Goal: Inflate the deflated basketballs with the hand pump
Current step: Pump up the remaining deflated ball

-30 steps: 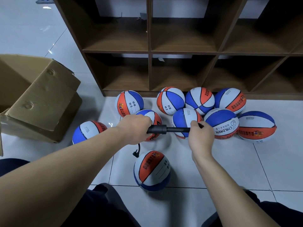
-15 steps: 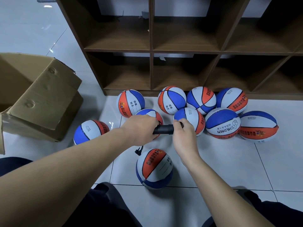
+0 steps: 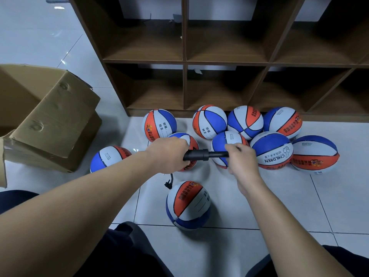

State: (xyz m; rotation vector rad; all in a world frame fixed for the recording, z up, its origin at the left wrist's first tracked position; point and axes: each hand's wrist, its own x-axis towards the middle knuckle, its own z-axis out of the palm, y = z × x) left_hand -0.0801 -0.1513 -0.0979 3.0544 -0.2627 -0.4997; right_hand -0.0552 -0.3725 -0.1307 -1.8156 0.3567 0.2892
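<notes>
Gripping black pump point(image 3: 201, 154) barrel: left hand point(image 3: 167, 154) | handle: right hand point(image 3: 240, 159) | nearest basketball point(image 3: 188, 204) rounded

A school-type storeroom: wooden cubby shelving point(image 3: 225, 62), tiled floor point(image 3: 299, 196), cardboard box point(image 3: 50, 120), children's basketballs point(image 3: 271, 150).

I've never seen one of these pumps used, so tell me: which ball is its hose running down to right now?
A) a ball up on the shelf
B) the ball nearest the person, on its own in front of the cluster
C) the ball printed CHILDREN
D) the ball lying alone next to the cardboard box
B: the black hose drops from the hand pump, held by the left hand and right hand, to the nearest ball.
</notes>
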